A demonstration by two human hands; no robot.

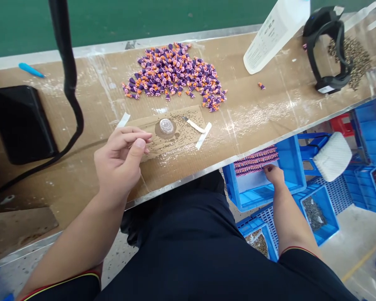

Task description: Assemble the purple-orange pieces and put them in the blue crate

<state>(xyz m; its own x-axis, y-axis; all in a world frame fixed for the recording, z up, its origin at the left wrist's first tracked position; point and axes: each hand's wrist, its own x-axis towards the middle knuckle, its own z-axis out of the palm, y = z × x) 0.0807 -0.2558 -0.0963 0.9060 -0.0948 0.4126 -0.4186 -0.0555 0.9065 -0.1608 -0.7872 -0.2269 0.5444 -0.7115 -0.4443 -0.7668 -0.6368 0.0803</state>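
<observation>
Above the table (253, 115), our left fingers (134, 140) pinch together near a clear jar (166, 126), any held item too small to see. Below its edge, our right fingers (271, 170) touch striped rows (256, 161) in a blue crate (290, 167), their grip unclear.
</observation>
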